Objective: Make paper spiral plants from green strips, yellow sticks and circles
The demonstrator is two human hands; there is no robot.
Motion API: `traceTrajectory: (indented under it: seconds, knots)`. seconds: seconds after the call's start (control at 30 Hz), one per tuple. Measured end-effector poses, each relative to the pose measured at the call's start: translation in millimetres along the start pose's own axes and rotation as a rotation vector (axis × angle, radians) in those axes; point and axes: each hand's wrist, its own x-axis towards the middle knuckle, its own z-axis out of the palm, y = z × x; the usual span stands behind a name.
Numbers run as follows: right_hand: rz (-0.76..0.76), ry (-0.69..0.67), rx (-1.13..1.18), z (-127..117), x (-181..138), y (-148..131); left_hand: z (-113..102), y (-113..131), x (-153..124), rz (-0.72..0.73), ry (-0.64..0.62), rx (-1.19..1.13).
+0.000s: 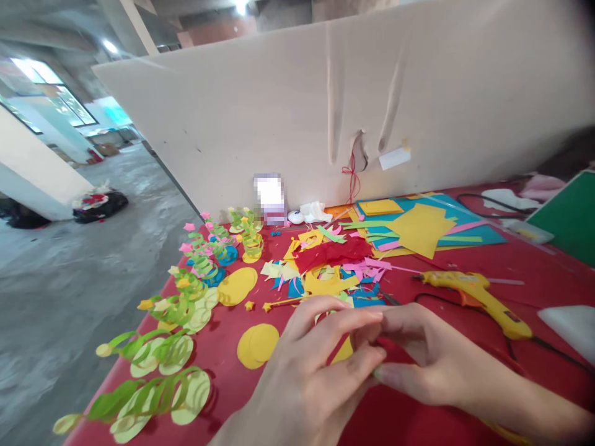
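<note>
My left hand [316, 365] and my right hand [427, 359] meet over the front of the red-covered table, fingertips touching. Both are closed, with fingers bent and pinched together. Whatever they hold is hidden or too small to name; a speck of green shows at the right thumb tip. Left of my left hand lie overlapping yellow paper circles [258, 345]. Just beyond my fingers are a small yellow paper star [250, 306] and a thin yellow strip ending in a star [267, 307]. Part of another yellow paper piece [343, 350] shows beneath my hands.
Green spiral paper plants [160, 396] on round bases line the left edge. Paper scraps [325, 282] and red cloth [332, 254] are heaped mid-table. A yellow glue gun [478, 297] with its cord lies right. Coloured sheets [421, 229] lie behind, before a pale upright board [260, 118].
</note>
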Motion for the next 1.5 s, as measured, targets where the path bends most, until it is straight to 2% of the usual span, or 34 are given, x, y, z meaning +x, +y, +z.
traceTrajectory:
  seconds: [0.23,0.37,0.47,0.6,0.73,0.93,1.07,1.23,1.37,1.5]
  knots:
    - [-0.002,0.067,0.054,1,0,-3,-12,2,5,-0.172,0.055,-0.066]
    - [-0.019,0.073,-0.012,2,-5,-4,-14,1,5,-0.275,0.092,-0.149]
    - [-0.049,0.132,-0.042,6,-8,-4,-11,0,4,-0.313,0.099,-0.22]
    - [-0.143,0.225,-0.022,11,-7,-3,-6,1,4,-0.297,0.086,-0.236]
    - [-0.236,0.246,-0.023,14,-4,-3,-3,3,3,-0.261,0.087,-0.213]
    - [-0.282,0.272,-0.058,15,-4,-4,-2,2,-1,-0.195,0.082,-0.13]
    - [-0.255,0.26,-0.085,13,-2,-8,-4,0,-1,-0.162,0.001,-0.024]
    - [-0.152,0.168,-0.121,6,-1,-10,-8,-3,1,-0.107,-0.113,-0.007]
    - [-0.065,0.064,-0.083,2,0,-7,-8,-4,1,-0.098,-0.095,-0.032]
    - [-0.031,0.027,-0.028,1,0,-5,-9,-3,5,-0.103,-0.008,-0.059]
